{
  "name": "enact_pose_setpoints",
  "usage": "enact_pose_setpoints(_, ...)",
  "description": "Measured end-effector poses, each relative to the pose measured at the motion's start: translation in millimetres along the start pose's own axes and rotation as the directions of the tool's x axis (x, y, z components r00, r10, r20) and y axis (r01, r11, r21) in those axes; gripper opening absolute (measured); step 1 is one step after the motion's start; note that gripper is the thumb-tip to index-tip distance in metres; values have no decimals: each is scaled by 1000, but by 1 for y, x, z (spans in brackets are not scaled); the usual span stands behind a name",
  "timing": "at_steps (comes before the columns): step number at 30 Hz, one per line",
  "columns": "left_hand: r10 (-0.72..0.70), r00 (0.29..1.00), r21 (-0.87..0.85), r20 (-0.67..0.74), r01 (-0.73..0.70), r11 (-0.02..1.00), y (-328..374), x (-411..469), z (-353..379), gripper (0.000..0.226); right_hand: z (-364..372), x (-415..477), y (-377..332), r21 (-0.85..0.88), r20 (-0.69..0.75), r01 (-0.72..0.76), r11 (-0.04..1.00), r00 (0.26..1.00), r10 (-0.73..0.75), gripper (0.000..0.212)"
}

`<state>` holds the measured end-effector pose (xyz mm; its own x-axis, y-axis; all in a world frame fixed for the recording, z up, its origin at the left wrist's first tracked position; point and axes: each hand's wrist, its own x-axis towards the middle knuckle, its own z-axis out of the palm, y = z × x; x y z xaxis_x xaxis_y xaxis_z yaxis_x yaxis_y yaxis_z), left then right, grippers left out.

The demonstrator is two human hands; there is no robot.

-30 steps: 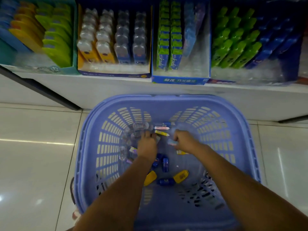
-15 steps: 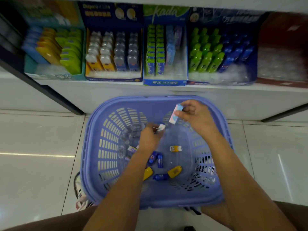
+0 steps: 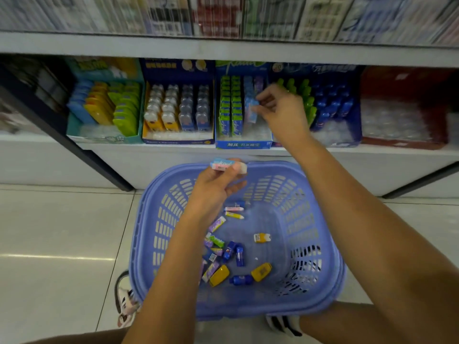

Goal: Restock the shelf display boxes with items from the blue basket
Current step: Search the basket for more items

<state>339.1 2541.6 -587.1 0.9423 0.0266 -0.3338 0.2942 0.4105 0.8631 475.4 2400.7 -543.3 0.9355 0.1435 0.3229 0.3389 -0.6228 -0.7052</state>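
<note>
Pinching a pink-and-blue pack point(image 3: 221, 165) between thumb and fingertips, left hand point(image 3: 213, 187) hovers over the far rim of the blue basket point(image 3: 308, 219); pack pokes out left of the grip. Loose items point(image 3: 236, 254) lie on the basket floor. Right hand point(image 3: 282, 112), up at the shelf, pinches a light-blue pack point(image 3: 252, 109) at its fingertips, inside the middle display box point(image 3: 242, 144) beside green packs point(image 3: 229, 108).

Light is even and fairly bright, with a pale streak of glare on the floor tiles point(image 3: 57, 256) left of the blue basket point(image 3: 223, 309). The basket's contents are sharp, while the goods point(image 3: 223, 16) on the top shelf point(image 3: 223, 47) far above it smear into blur, and that shelf's edge bows with the wide lens.
</note>
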Motion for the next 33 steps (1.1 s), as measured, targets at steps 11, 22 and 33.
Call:
enact_pose_setpoints(11,91,993,343,68,-109,933,11,6,-6,20,5,20,14,-140,144,29,990,989,-9,15)
enact_pose_setpoints(22,321,947,640,12,-254,725,33,20,6,22,-11,-8,-14,238,210,-124,963,975,73,19)
enact_pose_setpoints(33,290,921,946,261,-304,115,26,33,8,53,-7,-12,-3,47,53,-29,998,998,26,17)
